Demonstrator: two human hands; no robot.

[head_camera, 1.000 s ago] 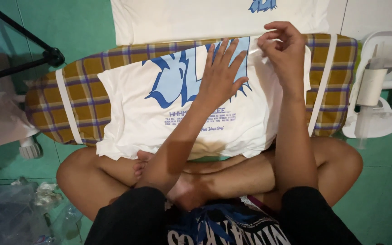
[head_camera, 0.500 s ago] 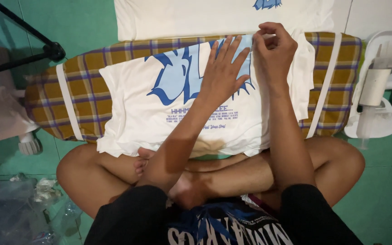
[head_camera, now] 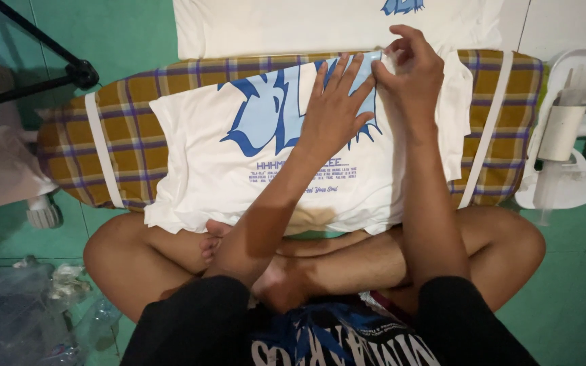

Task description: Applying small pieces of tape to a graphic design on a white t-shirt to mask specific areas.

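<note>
The white T-shirt is lying on the plaid ironing board; the left hand is pressing flat, open; the right hand is pinching the pale film at the print's top edge; most of the peeling is seemingly not done.

The white T-shirt is soft matt cloth, its blue print looking flatter and slightly smoother than the weave around it. The ironing board wears a woven plaid cover — yellow and purple, matt, crossed by white fabric straps. The floor is smooth green with a faint sheen — the white holder beside it looks like glossy plastic.
</note>
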